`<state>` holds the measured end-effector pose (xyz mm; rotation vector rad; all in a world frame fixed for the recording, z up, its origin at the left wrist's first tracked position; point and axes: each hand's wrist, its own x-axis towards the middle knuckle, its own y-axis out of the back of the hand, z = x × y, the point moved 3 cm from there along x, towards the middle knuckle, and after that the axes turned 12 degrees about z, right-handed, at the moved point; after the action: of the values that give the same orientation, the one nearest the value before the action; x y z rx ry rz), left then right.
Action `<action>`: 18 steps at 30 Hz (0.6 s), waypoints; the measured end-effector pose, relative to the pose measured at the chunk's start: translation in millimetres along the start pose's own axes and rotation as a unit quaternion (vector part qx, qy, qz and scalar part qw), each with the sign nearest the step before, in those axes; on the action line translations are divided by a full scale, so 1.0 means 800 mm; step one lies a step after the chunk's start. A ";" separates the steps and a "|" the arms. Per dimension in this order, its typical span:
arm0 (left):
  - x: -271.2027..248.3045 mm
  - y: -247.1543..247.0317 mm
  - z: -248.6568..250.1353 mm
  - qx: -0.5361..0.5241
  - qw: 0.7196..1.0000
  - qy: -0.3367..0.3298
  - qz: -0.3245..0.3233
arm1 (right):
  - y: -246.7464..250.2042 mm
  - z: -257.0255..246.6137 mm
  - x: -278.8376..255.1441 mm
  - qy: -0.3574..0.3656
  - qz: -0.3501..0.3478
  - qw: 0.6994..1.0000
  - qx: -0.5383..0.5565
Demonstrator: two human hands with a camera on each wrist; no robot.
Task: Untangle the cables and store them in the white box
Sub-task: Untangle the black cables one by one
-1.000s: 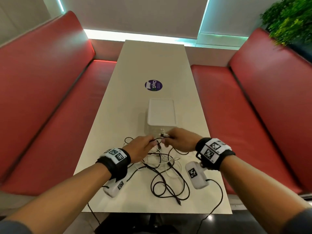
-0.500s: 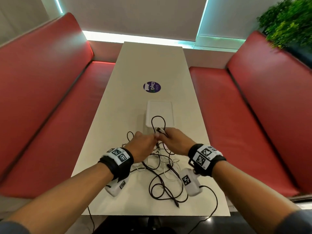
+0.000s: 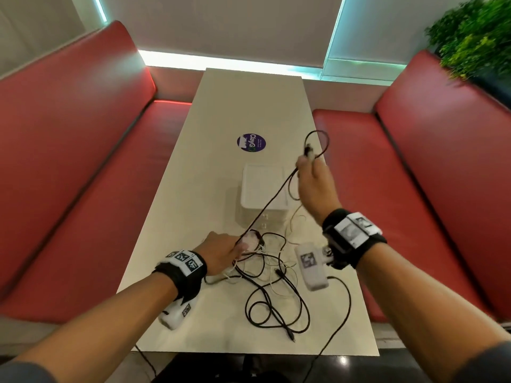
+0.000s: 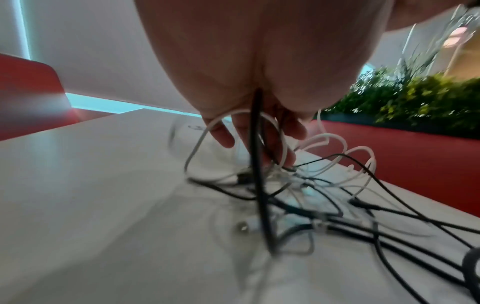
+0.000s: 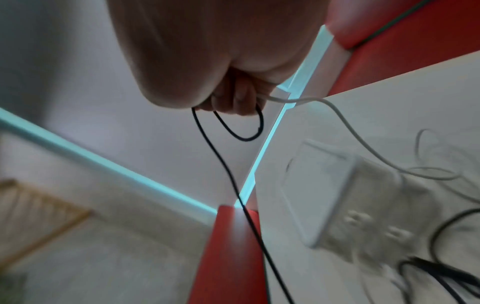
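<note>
A tangle of black and white cables [image 3: 272,275] lies on the white table [image 3: 193,211] near its front edge. My right hand [image 3: 309,172] is raised above and right of the white box [image 3: 262,189], pinching one end of a black cable [image 3: 269,203] that loops over its fingers, with a white cable [image 5: 345,123] too. That black cable runs taut down to my left hand [image 3: 229,250], which holds down the tangle and grips the cables [image 4: 257,148] at the pile's far left. The box is closed by its lid.
Red bench seats [image 3: 83,167] flank the long table on both sides. A round purple sticker [image 3: 251,143] lies beyond the box. Green plants [image 3: 475,37] stand at the back right. A thin black lead [image 3: 337,322] trails off the table's front edge.
My right hand has risen and moved to the right and away, drawing the black cable's end out of the tangle until it is taut. My left hand stayed low on the pile.
</note>
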<state>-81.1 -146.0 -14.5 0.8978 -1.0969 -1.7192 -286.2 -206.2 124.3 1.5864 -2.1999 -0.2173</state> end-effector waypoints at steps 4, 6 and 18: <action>-0.006 -0.006 -0.012 -0.017 0.999 0.036 0.019 | 0.003 0.009 0.008 0.055 -0.128 0.979 -0.149; -0.003 -0.001 -0.007 -0.070 0.996 0.051 0.038 | -0.018 0.035 -0.018 0.092 -0.257 0.930 -0.246; 0.011 0.009 0.027 -0.096 0.995 -0.020 0.010 | -0.065 0.056 -0.088 0.236 -0.384 0.858 -0.247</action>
<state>-101.0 -149.3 -1.1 0.7325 -0.9432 -1.7976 -241.5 -163.0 48.3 1.8555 -0.9543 -0.5083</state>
